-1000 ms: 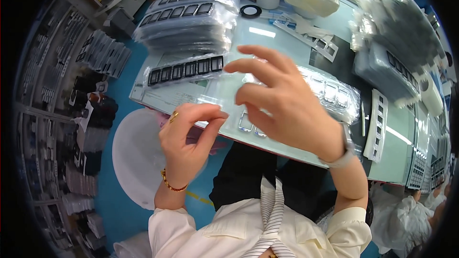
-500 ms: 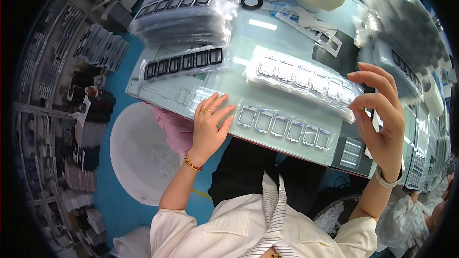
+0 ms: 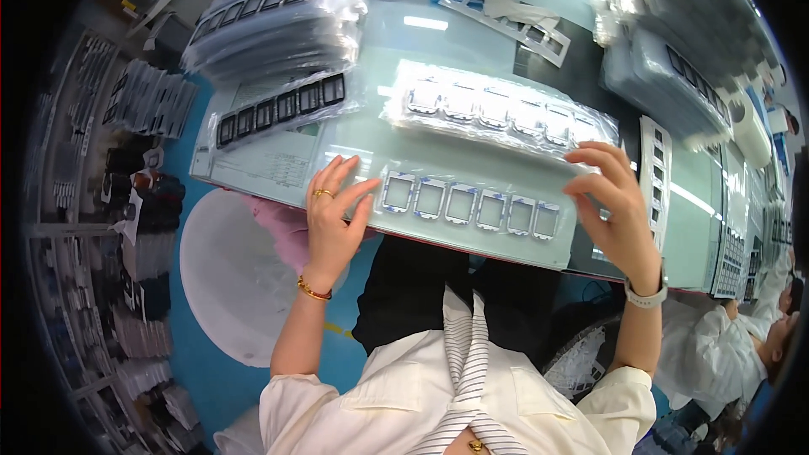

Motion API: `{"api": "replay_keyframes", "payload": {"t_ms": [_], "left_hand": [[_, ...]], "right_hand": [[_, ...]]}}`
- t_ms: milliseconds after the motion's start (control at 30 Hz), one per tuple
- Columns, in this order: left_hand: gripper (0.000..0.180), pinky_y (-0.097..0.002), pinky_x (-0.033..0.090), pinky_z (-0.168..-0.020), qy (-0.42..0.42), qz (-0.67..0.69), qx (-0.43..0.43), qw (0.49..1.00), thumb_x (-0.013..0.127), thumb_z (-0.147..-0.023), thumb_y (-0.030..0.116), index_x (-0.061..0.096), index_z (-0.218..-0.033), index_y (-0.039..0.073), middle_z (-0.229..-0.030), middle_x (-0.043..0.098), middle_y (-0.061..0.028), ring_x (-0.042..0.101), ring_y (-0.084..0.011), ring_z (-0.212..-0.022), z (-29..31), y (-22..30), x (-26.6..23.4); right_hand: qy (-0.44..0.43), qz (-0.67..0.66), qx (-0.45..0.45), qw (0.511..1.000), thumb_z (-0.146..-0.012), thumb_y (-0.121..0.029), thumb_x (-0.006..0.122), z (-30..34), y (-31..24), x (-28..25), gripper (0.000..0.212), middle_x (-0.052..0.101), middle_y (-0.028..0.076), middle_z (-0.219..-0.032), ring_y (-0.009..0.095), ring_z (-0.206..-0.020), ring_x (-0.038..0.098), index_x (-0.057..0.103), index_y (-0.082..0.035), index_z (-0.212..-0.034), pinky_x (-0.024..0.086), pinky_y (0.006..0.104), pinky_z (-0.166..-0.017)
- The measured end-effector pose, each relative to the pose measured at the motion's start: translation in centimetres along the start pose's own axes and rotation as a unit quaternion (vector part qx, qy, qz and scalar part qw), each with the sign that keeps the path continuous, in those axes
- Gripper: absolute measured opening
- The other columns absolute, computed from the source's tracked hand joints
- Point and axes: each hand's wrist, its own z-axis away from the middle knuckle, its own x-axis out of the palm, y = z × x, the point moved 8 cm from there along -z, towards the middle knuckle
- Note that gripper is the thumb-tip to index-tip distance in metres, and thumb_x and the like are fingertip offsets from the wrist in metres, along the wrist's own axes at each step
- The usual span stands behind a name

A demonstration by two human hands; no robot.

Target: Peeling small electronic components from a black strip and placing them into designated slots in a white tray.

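At either end of the six-frame strip (image 3: 477,206), the spread left hand (image 3: 334,217) and half-curled right hand (image 3: 619,217) (newly closer) hold nothing visible, leaving it flanked.

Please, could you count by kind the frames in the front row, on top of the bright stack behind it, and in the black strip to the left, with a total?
Front-row pale frames: 6
Top-layer pale frames: 6
Left-strip black frames: 6
Total: 18
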Motion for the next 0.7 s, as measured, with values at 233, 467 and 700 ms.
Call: {"api": "replay_keyframes", "payload": {"t_ms": [233, 467, 700], "left_hand": [[0.019, -0.0487, 0.041, -0.117, -0.007, 0.003, 0.024, 1.0, 0.072, -0.091, 0.005, 0.08, -0.108, 0.008, -0.136, 0.068, -0.0102, 0.058, -0.0336, -0.135, -0.3, 3.4, 0.5], [0.054, -0.0536, 0.037, -0.12, -0.125, -0.017, 0.134, 0.983, 0.068, -0.091, 0.005, 0.057, -0.144, 0.004, -0.153, 0.055, -0.0128, 0.049, -0.0346, -0.144, -0.6, 11.7, 8.9], [0.072, -0.0544, 0.015, -0.13, -0.185, -0.179, 0.06, 0.964, 0.059, -0.101, 0.032, 0.035, -0.163, 0.002, -0.171, 0.034, -0.0136, 0.028, -0.033, -0.159, -0.1, 4.6, 5.0]], "right_hand": [[-0.003, 0.085, 0.023, 0.996, -0.078, 0.015, 0.064, 3.4, 1.4, 2.8, 0.035, 0.066, 0.014, -0.129, 0.038, -0.126, 0.059, 0.069, -0.003, -0.108, 0.051, 0.0477, -0.103], [0.044, -0.035, 0.024, 0.998, -0.085, 0.006, 0.063, 1.9, -2.0, 12.0, 0.063, 0.052, 0.021, -0.152, 0.039, -0.142, 0.05, 0.05, 0.005, -0.147, 0.042, 0.0501, -0.117], [-0.045, 0.131, 0.148, 0.979, -0.102, -0.04, 0.061, 8.7, 2.5, 10.0, 0.076, 0.036, 0.022, -0.167, 0.038, -0.156, 0.033, 0.036, 0.003, -0.159, 0.021, 0.0523, -0.128]]}}
